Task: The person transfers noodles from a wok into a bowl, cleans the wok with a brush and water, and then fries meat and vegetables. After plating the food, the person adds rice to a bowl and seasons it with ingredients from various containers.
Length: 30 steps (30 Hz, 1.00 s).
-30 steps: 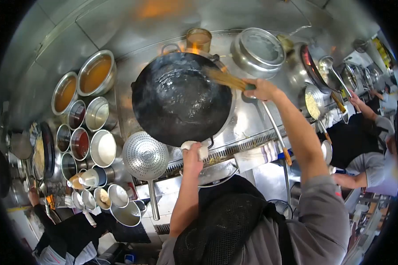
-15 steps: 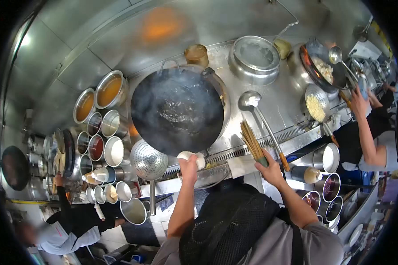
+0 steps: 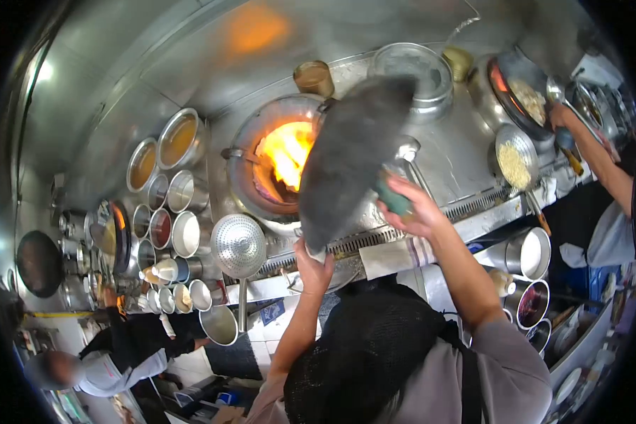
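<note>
Wok (image 3: pixel 350 155): I see it at centre frame, off the burner and tilted steeply, dark underside towards the camera, blurred.
Left hand (image 3: pixel 312 267): below the wok's lowest edge; fingers closed on the wok's handle there, with a pale scrap of cloth (image 3: pixel 319 249) at the grip.
Right hand (image 3: pixel 415 210): right of centre, fingers curled around a green-handled tool (image 3: pixel 391 198).
Wok relative to fingers: its lower rim sits in the left fingers; its right edge lies just beside the right fingers. I cannot tell whether the tool touches it.
Burner (image 3: pixel 251 185): left of the wok, open ring with flame (image 3: pixel 286 152) burning inside.
Perforated skimmer (image 3: pixel 239 245): lower left of the burner, handle pointing down the frame.
Seasoning bowls (image 3: pixel 178 138): clustered at left of frame.
Striped towel (image 3: pixel 396 254): on the counter edge beneath the right hand.
Co-worker's hand (image 3: pixel 562 116): upper right, at another pan.
</note>
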Motion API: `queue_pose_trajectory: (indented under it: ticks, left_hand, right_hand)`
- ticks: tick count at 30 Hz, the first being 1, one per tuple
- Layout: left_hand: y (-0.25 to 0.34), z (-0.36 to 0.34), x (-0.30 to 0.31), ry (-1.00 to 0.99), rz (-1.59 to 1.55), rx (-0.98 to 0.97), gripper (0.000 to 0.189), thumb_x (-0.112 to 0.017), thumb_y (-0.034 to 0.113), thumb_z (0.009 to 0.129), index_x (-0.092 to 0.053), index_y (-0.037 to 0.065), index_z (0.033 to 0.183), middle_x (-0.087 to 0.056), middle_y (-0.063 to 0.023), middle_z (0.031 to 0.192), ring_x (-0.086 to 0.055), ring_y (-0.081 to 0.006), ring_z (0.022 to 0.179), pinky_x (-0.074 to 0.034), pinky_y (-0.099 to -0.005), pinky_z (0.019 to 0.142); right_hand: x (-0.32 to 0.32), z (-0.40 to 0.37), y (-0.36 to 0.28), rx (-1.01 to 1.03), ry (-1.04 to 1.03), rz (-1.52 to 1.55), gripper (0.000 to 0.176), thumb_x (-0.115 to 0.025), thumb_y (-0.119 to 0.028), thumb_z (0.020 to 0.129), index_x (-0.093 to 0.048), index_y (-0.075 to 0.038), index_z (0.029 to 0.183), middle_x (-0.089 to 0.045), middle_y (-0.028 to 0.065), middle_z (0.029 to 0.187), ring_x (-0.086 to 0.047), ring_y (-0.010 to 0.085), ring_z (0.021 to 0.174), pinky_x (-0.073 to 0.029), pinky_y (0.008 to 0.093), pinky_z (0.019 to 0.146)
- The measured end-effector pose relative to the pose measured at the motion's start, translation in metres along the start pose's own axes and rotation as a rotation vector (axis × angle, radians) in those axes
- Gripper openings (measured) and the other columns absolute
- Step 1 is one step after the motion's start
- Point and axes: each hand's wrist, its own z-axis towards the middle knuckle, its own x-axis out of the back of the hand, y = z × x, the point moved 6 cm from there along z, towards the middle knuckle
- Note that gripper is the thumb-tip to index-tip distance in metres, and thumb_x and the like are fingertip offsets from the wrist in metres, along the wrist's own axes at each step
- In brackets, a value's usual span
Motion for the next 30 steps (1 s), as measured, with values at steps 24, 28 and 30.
queue_pose_trajectory:
  ticks: [24,28,30]
  left_hand:
    - [-0.126,0.021,-0.013,0.055,-1.27,1.077,0.028,-0.068,0.018,0.083,-0.055,0.006,0.105,-0.06,-0.006,0.092,-0.062,-0.0204,0.085,-0.051,-0.0371,0.073]
    - [-0.123,0.033,-0.023,-0.071,-1.322,1.098,0.023,-0.067,0.017,0.084,-0.057,0.006,0.102,-0.062,-0.0065,0.089,-0.063,-0.021,0.081,-0.052,-0.0372,0.065]
    - [-0.129,0.031,-0.029,-0.118,-1.245,1.106,0.022,-0.066,0.014,0.083,-0.057,0.005,0.101,-0.062,-0.007,0.088,-0.063,-0.0212,0.078,-0.052,-0.0369,0.062]
  right_hand:
    - [-0.064,-0.039,-0.089,1.055,0.637,-1.622,0.08,-0.067,-0.005,0.085,-0.022,-0.002,0.151,-0.051,0.0272,0.134,-0.055,0.0333,0.12,-0.042,0.0393,0.1]
    - [0.087,-0.098,0.074,0.303,0.591,-1.884,0.087,-0.065,-0.016,0.084,-0.013,-0.003,0.152,-0.043,0.0346,0.137,-0.053,0.0473,0.116,-0.045,0.0462,0.097]
    - [0.13,-0.123,0.115,-0.145,0.546,-1.752,0.083,-0.064,-0.019,0.084,-0.017,-0.008,0.152,-0.05,0.0336,0.127,-0.056,0.0488,0.106,-0.048,0.0482,0.089]
